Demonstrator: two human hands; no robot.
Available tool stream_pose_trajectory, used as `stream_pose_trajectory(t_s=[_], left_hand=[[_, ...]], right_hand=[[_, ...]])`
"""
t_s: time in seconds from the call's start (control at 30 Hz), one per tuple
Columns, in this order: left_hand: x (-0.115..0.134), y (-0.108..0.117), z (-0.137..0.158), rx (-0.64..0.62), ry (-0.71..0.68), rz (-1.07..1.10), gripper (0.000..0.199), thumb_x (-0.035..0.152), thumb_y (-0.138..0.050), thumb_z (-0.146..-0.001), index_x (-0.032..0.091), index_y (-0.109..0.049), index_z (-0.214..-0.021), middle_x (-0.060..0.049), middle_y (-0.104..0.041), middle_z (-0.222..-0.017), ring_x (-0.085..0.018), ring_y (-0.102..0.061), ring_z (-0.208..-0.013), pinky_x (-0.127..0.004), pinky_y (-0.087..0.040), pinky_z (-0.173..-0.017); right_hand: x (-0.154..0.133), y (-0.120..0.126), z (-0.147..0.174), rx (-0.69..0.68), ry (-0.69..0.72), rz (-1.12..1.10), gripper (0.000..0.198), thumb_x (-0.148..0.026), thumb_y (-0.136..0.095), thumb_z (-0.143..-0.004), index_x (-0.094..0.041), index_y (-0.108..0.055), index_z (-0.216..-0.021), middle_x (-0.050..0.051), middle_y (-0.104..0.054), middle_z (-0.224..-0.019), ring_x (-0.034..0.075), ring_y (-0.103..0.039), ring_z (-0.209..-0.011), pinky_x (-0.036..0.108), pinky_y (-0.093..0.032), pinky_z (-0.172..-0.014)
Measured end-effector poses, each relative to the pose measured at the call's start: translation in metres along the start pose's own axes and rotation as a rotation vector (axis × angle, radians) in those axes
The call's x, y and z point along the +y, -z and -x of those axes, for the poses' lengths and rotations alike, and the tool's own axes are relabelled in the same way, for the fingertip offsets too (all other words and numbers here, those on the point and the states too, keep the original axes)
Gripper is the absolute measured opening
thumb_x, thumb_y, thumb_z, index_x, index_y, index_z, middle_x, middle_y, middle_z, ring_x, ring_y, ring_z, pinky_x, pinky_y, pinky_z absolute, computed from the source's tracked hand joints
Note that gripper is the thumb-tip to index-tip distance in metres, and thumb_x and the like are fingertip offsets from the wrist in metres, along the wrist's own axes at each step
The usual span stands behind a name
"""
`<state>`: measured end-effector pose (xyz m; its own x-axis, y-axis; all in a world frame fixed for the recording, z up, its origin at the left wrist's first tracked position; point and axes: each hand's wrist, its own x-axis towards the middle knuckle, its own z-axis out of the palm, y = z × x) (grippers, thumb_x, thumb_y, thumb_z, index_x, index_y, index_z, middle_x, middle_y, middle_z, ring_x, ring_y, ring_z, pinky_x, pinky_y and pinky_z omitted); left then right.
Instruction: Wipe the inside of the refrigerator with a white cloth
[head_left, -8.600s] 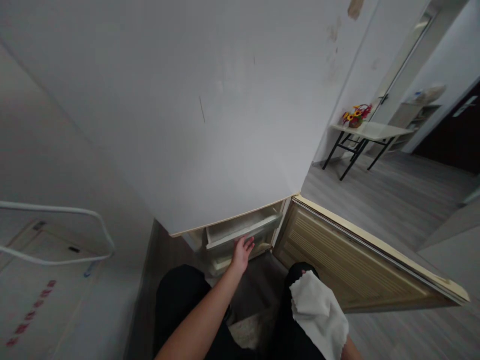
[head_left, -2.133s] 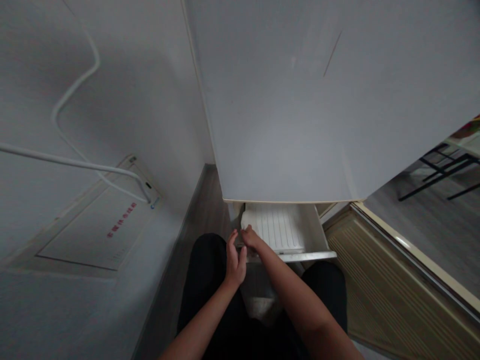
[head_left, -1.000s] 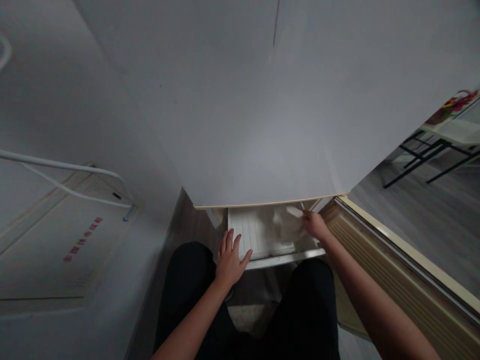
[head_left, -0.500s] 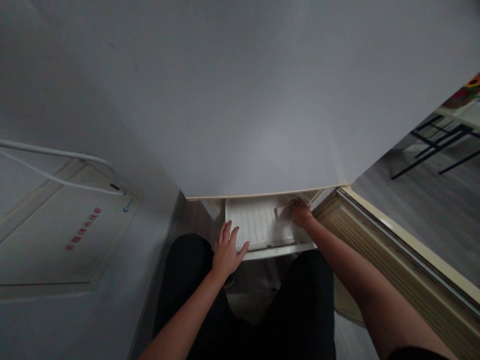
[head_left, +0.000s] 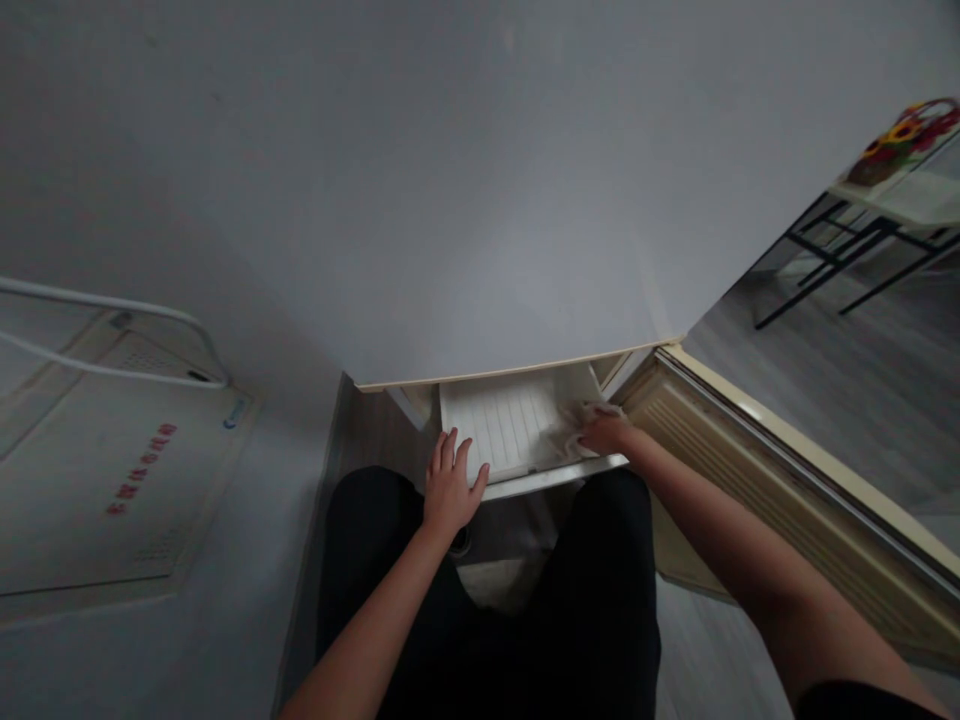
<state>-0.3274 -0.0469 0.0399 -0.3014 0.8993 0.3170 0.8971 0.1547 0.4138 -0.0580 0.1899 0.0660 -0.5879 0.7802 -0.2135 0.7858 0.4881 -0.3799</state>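
A shallow white drawer [head_left: 502,425] with a ribbed bottom is pulled out from under a large pale surface, above my knees. At its left front corner rests my left hand [head_left: 450,490], fingers spread and thumb over the front edge. Inside the drawer's right side, my right hand [head_left: 604,435] is closed on a whitish cloth [head_left: 574,420], which is blurred. The cloth bunches around the fingers and touches the drawer's right wall and bottom. Part of the drawer's back is hidden under the overhanging surface.
An open cream door [head_left: 750,480] with ribbed lining stands along my right. On the left wall are a panel with red lettering [head_left: 112,470] and a looping white cable [head_left: 150,305]. A table [head_left: 907,195] with a flower basket [head_left: 900,140] is at the far right.
My right hand has moved with the cloth from the drawer's back right toward its front right. My left hand stays at the left corner. The view has shifted slightly right.
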Motion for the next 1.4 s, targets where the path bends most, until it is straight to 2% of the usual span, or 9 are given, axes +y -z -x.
stream_pose_trajectory(t_s=[0.13, 0.27, 0.43, 0.53, 0.67, 0.83, 0.93, 1.13, 1.4], left_hand=[[0.0, 0.0, 0.001, -0.017, 0.007, 0.081, 0.049, 0.047, -0.045, -0.102, 0.015, -0.056, -0.138, -0.02, -0.045, -0.159, -0.038, -0.033, -0.153, -0.058, -0.038, -0.119], [-0.005, -0.004, 0.0, -0.031, -0.006, 0.211, 0.059, 0.058, -0.043, -0.101, 0.016, -0.054, -0.141, -0.02, -0.044, -0.16, -0.038, -0.031, -0.154, -0.06, -0.032, -0.122], [-0.028, 0.001, -0.001, 0.008, 0.061, 0.531, 0.058, 0.061, -0.032, -0.104, 0.021, -0.055, -0.139, -0.016, -0.053, -0.151, -0.029, -0.044, -0.147, -0.053, -0.032, -0.124], [-0.04, 0.011, 0.001, 0.057, 0.166, 0.605, 0.052, 0.056, -0.035, -0.104, 0.022, -0.052, -0.139, -0.015, -0.056, -0.147, -0.026, -0.051, -0.141, -0.048, -0.036, -0.121], [-0.036, 0.015, 0.006, 0.037, 0.111, 0.455, 0.049, 0.052, -0.041, -0.103, 0.02, -0.052, -0.138, -0.017, -0.054, -0.148, -0.03, -0.045, -0.145, -0.053, -0.033, -0.123], [-0.016, 0.007, 0.01, -0.011, -0.045, 0.238, 0.049, 0.049, -0.047, -0.102, 0.018, -0.051, -0.139, -0.019, -0.047, -0.156, -0.036, -0.029, -0.155, -0.062, -0.031, -0.123], [-0.009, 0.004, 0.011, -0.035, -0.147, 0.121, 0.05, 0.048, -0.05, -0.1, 0.017, -0.053, -0.139, -0.02, -0.05, -0.155, -0.038, -0.029, -0.156, -0.064, -0.029, -0.123], [-0.01, 0.002, 0.01, -0.054, -0.209, -0.007, 0.051, 0.048, -0.051, -0.099, 0.015, -0.055, -0.138, -0.02, -0.054, -0.153, -0.04, -0.036, -0.152, -0.062, -0.031, -0.123], [-0.013, -0.001, 0.008, -0.041, -0.223, -0.048, 0.048, 0.046, -0.053, -0.098, 0.014, -0.057, -0.135, -0.019, -0.057, -0.149, -0.038, -0.042, -0.149, -0.059, -0.034, -0.121]], right_hand=[[0.001, -0.018, 0.078, -0.033, 0.052, -0.05, 0.033, -0.034, -0.051, -0.103, -0.016, -0.079, -0.109, 0.014, -0.076, -0.107, 0.027, -0.069, -0.111, 0.04, -0.051, -0.103], [-0.084, -0.081, 0.133, 0.258, 0.229, -0.08, 0.049, -0.027, -0.041, -0.105, -0.018, -0.053, -0.152, 0.014, -0.046, -0.159, 0.032, -0.035, -0.152, 0.056, -0.03, -0.123], [-0.224, -0.165, 0.124, 0.279, 0.355, -0.087, 0.046, -0.029, -0.05, -0.102, -0.016, -0.057, -0.146, 0.011, -0.026, -0.17, 0.032, -0.016, -0.16, 0.054, -0.036, -0.12], [-0.243, -0.179, 0.111, 0.268, 0.455, -0.047, 0.048, -0.031, -0.05, -0.103, -0.016, -0.055, -0.148, 0.01, -0.025, -0.171, 0.028, -0.016, -0.16, 0.045, -0.044, -0.114], [-0.196, -0.17, 0.116, 0.28, 0.443, 0.008, 0.057, -0.027, -0.049, -0.103, -0.028, -0.043, -0.159, 0.006, -0.024, -0.171, 0.027, -0.021, -0.159, 0.043, -0.043, -0.114], [-0.104, -0.139, 0.127, 0.532, -0.1, -0.089, 0.059, -0.023, -0.039, -0.102, -0.021, -0.041, -0.161, 0.013, -0.023, -0.171, 0.032, -0.011, -0.161, 0.06, -0.02, -0.126], [-0.057, -0.111, 0.115, 0.683, -0.283, -0.205, 0.059, -0.03, -0.032, -0.103, -0.012, -0.042, -0.159, 0.018, -0.021, -0.17, 0.033, -0.006, -0.161, 0.062, -0.021, -0.124], [0.006, -0.059, 0.077, 0.559, -0.7, -0.56, 0.048, -0.034, -0.035, -0.098, -0.007, -0.07, -0.117, 0.028, -0.063, -0.127, 0.037, -0.058, -0.129, 0.049, -0.044, -0.108], [0.05, -0.054, 0.058, 0.374, -0.603, -0.94, 0.042, -0.042, -0.04, -0.094, -0.013, -0.071, -0.094, 0.012, -0.073, -0.08, 0.025, -0.071, -0.092, 0.035, -0.055, -0.086]])
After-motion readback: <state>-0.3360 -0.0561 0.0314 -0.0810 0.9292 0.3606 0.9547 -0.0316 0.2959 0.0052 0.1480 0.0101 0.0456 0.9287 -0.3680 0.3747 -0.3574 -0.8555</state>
